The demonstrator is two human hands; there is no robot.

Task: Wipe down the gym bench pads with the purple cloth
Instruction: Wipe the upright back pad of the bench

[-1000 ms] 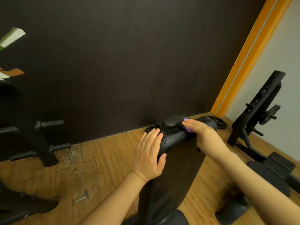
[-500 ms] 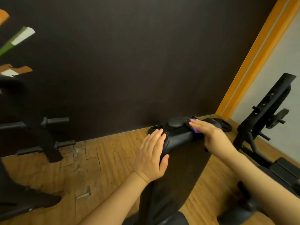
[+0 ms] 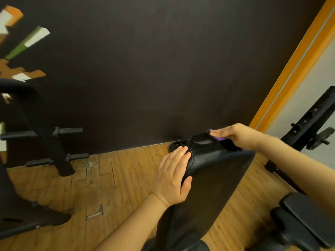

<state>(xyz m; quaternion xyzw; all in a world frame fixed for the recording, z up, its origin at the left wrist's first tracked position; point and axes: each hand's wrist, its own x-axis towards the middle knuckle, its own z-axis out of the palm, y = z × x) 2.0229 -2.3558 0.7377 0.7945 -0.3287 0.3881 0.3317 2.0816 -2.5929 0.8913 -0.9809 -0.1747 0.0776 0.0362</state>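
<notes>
**Two hands on a black gym bench pad, purple cloth under the right fingers**

A person looks down at a long black bench pad (image 3: 208,182) that runs away from the viewer toward a dark wall (image 3: 145,69). The pad's far end rises into a rounded, textured top.

The right hand (image 3: 237,135) reaches in from the right and lies palm down on that far top end. Its fingers (image 3: 217,133) are straight and close together, pointing left. The purple cloth (image 3: 220,138) sits between these fingers and the pad. Only thin slivers of purple show, one at the fingertips and one under the palm edge, so most of the cloth is hidden. The fingers press it flat rather than curl round it.

The left hand (image 3: 172,178) rests on the left side of the same pad, nearer than the right hand. Its fingers are straight and together, laid against the curved edge, with the thumb spread onto the pad face. It holds nothing.

The bench stands on a worn wooden floor (image 3: 90,187). A black weight rack (image 3: 45,142) with horizontal pegs stands at the left by the wall. Another black bench frame (image 3: 308,124) and its pads (image 3: 304,214) sit at the right. An orange wall stripe (image 3: 293,69) runs up the right corner.
</notes>
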